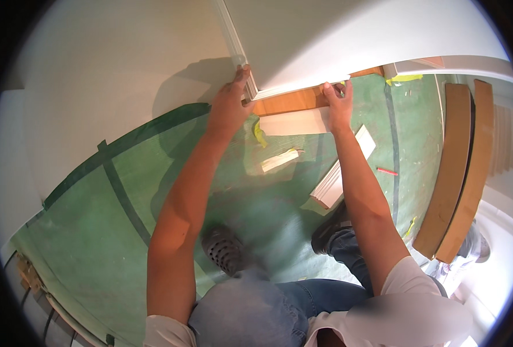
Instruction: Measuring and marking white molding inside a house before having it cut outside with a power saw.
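My left hand (231, 103) is at the lower corner of a white wall, its fingers bent against the foot of the upright white moulding (233, 34). From that corner a thin white trim strip (291, 89) runs right along the wall's bottom edge. My right hand (338, 107) pinches the strip near its right end, thumb and fingers pressed together. Beneath the strip a band of orange-brown wood floor (288, 103) shows. A pale flat board (291, 122) lies just in front of it, its right end by my right hand.
Green floor covering (279, 199) with dark tape seams surrounds my feet. On it lie a white profiled moulding offcut (331, 180), a small wood piece (280, 160), a red pencil-like stick (387, 171) and yellow tape scraps (259, 133). Long brown cardboard pieces (450, 168) lie at right.
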### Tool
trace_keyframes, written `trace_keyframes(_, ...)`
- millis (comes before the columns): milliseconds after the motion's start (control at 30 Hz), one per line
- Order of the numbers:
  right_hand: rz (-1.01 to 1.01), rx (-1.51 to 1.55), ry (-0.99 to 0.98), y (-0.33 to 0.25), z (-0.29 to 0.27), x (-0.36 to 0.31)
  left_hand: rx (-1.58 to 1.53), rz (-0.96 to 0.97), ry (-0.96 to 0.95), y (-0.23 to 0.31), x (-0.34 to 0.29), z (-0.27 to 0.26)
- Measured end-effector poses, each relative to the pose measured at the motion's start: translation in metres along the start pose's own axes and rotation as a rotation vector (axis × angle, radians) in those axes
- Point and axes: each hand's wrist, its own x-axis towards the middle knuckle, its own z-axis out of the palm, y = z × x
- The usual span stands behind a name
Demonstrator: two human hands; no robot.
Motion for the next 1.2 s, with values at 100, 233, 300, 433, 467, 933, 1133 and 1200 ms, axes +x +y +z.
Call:
trace_keyframes(100,-0.023,-0.027,-0.026,-0.007,0.004,-0.005,-0.062,0.003,0.025,0.0,-0.002,0.001)
trace_keyframes(233,-0.024,-0.07,-0.022,-0.018,0.008,-0.013,-0.08,-0.028,-0.008,0.0,-0.003,0.002)
trace_keyframes(300,-0.036,-0.1,-0.011,-0.016,0.006,-0.01,-0.08,-0.031,-0.015,0.002,-0.002,0.0)
trace_keyframes(433,-0.066,-0.114,-0.007,0.003,0.001,-0.002,-0.089,-0.014,-0.008,0.002,-0.003,0.0)
trace_keyframes(467,-0.075,-0.13,-0.02,0.002,0.002,-0.001,-0.091,0.005,0.019,0.002,-0.003,-0.001)
trace_keyframes(933,-0.072,-0.156,0.019,-0.004,-0.001,-0.002,-0.016,-0.042,-0.009,0.01,0.003,0.005)
trace_keyframes(1133,-0.126,-0.138,-0.014,-0.003,0.003,0.002,0.087,-0.129,0.068,0.012,0.003,0.006)
trace_keyframes(1200,-0.104,-0.167,0.04,-0.008,0.005,0.001,0.09,-0.098,0.061,0.017,0.003,-0.002)
